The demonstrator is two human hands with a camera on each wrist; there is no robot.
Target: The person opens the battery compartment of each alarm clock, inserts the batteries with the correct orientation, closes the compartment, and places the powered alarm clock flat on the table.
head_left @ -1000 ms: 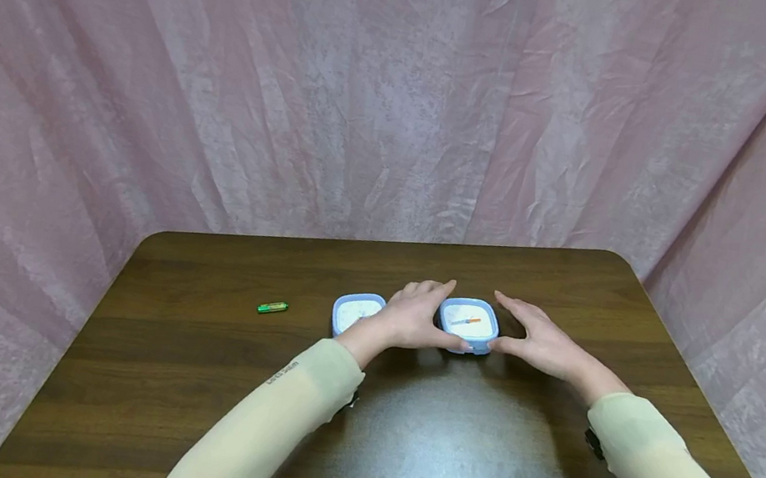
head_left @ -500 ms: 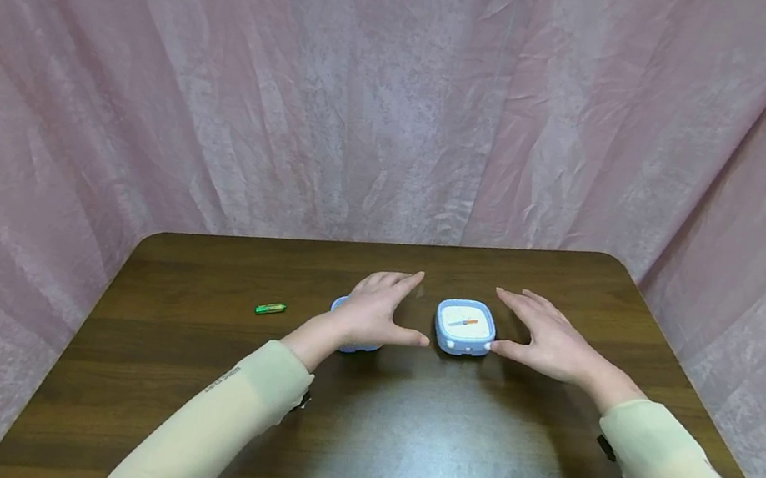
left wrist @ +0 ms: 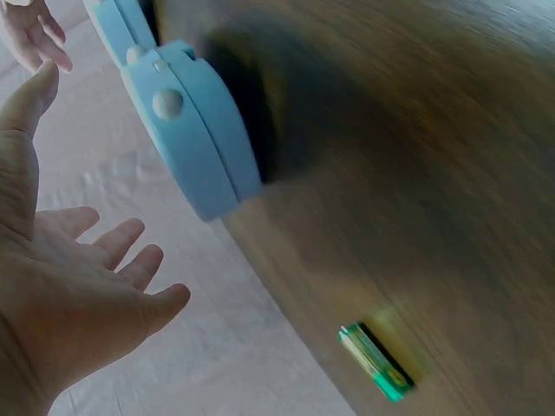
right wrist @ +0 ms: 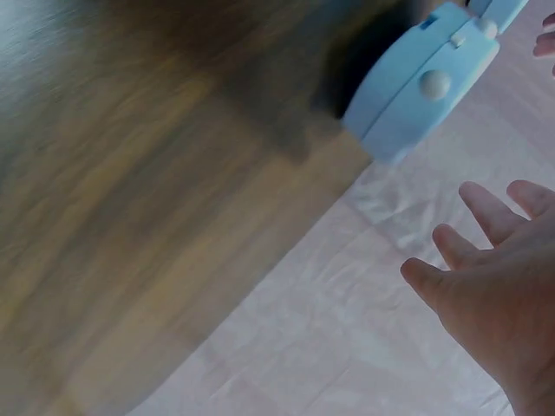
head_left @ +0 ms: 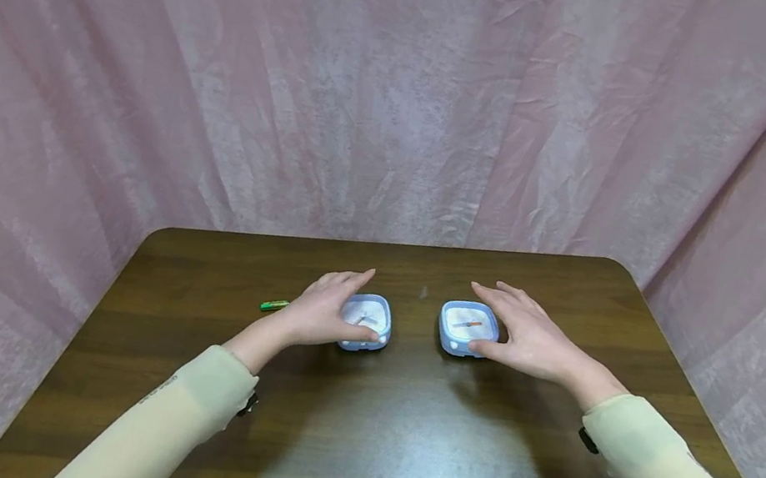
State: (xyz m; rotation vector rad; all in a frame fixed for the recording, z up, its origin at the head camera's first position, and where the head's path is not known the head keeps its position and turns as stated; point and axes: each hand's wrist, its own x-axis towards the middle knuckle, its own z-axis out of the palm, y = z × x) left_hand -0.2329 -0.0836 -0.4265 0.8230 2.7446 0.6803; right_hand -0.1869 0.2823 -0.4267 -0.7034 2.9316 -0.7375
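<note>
Two small square clocks with light blue cases and white faces stand on the table. My left hand (head_left: 313, 314) is spread at the left side of the left clock (head_left: 374, 313), its thumb in front of the case and partly covering it. In the left wrist view there is a gap between the fingers and that blue clock (left wrist: 195, 134). Beside the right clock (head_left: 464, 319) my right hand (head_left: 526, 336) hovers with fingers extended, the thumb across its front right corner. The right wrist view shows this clock (right wrist: 416, 87) apart from the fingers. Neither hand grips anything.
A green battery (head_left: 273, 305) lies left of the left clock, partly behind my left hand. The brown wooden table (head_left: 398, 419) has rounded far corners. Pink curtains (head_left: 375, 102) hang behind it and at the sides.
My left hand has moved left, from beside the right clock to the left clock. The right hand has shifted slightly left over the right clock's edge. Both clocks stay in place.
</note>
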